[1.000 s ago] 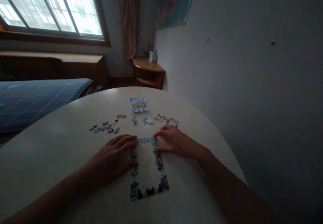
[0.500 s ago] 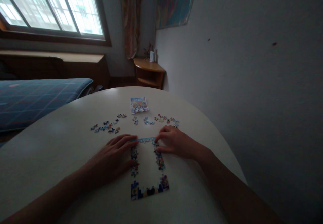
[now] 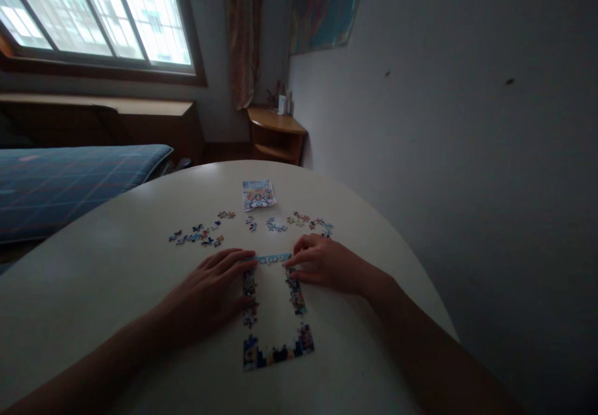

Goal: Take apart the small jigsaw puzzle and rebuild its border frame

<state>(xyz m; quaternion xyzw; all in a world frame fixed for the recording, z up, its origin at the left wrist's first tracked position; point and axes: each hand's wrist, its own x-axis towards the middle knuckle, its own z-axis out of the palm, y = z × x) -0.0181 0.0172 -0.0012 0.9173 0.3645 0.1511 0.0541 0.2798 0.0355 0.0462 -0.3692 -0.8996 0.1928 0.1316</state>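
A jigsaw puzzle frame [image 3: 280, 354] lies flat on the table, its border pieces forming a tall rectangle with a bare middle. Small gaps show low on both long sides. My left hand [image 3: 212, 290] rests flat and open over the upper left corner, fingertips on the border pieces and thumb by the left side. At the upper right corner, my right hand [image 3: 322, 262] is curled, with forefinger and thumb closed about a jigsaw piece mostly covered by the fingers. A light blue top strip [image 3: 273, 258] runs between the two hands.
Loose jigsaw pieces [image 3: 199, 235] are scattered beyond the left hand, with more pieces [image 3: 301, 219] beyond the right. A printed picture packet [image 3: 258, 194] lies farther back on the round white table [image 3: 140, 240]. The wall [image 3: 443, 153] stands to the right.
My right forefinger has shifted slightly toward me at the upper right corner. The left hand and the loose pieces look the same.
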